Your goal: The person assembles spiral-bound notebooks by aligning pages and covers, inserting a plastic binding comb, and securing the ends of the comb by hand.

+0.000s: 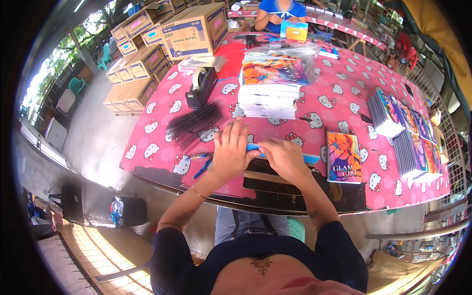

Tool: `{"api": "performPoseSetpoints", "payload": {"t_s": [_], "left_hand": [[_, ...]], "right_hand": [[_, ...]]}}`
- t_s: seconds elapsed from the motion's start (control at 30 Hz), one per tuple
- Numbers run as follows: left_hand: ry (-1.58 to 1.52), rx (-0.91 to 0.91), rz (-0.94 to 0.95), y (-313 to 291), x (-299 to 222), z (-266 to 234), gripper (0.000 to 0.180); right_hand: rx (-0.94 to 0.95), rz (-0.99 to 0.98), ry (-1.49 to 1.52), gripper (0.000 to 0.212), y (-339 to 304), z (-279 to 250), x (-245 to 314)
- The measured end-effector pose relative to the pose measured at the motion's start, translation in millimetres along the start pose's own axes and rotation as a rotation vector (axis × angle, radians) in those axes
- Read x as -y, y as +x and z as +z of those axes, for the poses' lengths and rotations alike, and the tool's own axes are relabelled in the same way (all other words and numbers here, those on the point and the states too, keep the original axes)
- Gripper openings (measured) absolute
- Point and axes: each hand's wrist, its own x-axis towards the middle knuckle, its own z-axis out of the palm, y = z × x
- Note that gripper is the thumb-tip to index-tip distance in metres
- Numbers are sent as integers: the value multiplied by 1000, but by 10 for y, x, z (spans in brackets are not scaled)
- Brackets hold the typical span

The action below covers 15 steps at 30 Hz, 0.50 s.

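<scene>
Both hands are close together at the near edge of the table, around a thin blue-edged piece (253,147), perhaps a notebook or cover, mostly hidden by my fingers. My left hand (230,150) lies with its fingers stretched out, its thumb at the blue edge. Curled fingers of my right hand (285,160) press on the same piece from the other side. Just beyond stands a tall stack of loose-paged notebooks (270,101) with a colourful illustrated cover on top. Black spiral coils (196,123) lie left of my left hand. A finished spiral notebook (344,157) rests to the right.
A black tape dispenser (202,88) stands behind the coils. Blue-handled scissors (202,168) lie by my left wrist. Stacks of spiral notebooks (415,152) fill the right side. Cardboard boxes (194,34) rise at the far left. Across the table, a person in blue (268,19) holds a notebook (293,32).
</scene>
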Motion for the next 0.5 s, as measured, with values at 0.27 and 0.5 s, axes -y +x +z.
{"api": "performPoseSetpoints", "payload": {"t_s": [0.27,0.5], "left_hand": [[167,-74,-58,-322,-100,437,86],[102,-103,152,-333,-91,411,94]], "right_hand": [[-17,-102,-8,17,-57,-116,15],[4,-36,-139,21,-304,-211,-207]]}}
